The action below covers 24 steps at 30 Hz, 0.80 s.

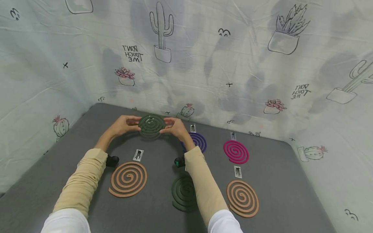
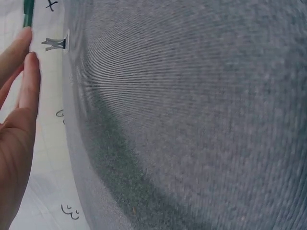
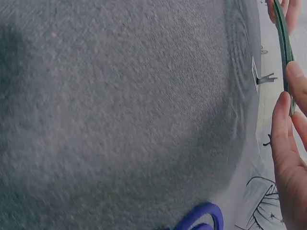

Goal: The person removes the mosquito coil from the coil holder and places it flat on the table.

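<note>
Held up between both hands at the far side of the table is a dark green mosquito coil (image 1: pixel 151 124), with glossy highlights on its face. My left hand (image 1: pixel 124 124) pinches its left edge, thumb and fingers at the rim. On the opposite edge, my right hand (image 1: pixel 175 127) grips it the same way. Seen edge-on in the right wrist view, the green coil (image 3: pixel 284 43) looks like thin layers lying together. A purple coil (image 1: pixel 201 142) lies on the table, partly hidden behind the right forearm.
On the grey table (image 1: pixel 276 181) lie a tan coil (image 1: pixel 129 179) at left, another tan coil (image 1: pixel 242 198) at right, a pink coil (image 1: pixel 236 151) and a green coil (image 1: pixel 183 194). Small metal stands (image 1: pixel 138 155) sit beside several coils. A patterned cloth (image 1: pixel 204 64) hangs behind.
</note>
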{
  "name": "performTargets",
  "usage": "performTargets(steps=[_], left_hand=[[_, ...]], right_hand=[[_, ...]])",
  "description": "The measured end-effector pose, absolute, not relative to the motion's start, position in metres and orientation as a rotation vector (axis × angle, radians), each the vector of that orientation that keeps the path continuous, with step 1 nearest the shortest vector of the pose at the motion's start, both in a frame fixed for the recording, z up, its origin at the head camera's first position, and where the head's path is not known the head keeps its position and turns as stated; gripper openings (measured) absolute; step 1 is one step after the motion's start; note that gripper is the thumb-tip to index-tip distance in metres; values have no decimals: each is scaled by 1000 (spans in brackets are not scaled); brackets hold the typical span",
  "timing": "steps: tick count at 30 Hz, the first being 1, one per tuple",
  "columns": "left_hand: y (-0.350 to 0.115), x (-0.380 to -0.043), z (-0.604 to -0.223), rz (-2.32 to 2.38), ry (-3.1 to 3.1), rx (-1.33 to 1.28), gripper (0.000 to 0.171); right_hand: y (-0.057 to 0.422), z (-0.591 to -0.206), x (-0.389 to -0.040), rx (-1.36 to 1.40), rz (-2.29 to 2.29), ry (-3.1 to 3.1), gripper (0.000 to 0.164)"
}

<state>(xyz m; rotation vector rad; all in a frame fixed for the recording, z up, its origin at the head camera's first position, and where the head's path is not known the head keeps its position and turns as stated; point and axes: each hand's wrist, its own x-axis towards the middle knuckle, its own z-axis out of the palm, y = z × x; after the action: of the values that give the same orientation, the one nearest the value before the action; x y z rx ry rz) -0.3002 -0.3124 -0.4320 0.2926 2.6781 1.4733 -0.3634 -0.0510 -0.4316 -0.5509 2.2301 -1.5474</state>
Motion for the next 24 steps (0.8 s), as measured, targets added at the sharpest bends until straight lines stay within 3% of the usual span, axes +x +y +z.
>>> performTargets(steps=[24], left_hand=[[-321, -297, -433, 1395, 2662, 251, 57]], right_hand=[[-66, -444, -347, -485, -1532, 2345, 62]])
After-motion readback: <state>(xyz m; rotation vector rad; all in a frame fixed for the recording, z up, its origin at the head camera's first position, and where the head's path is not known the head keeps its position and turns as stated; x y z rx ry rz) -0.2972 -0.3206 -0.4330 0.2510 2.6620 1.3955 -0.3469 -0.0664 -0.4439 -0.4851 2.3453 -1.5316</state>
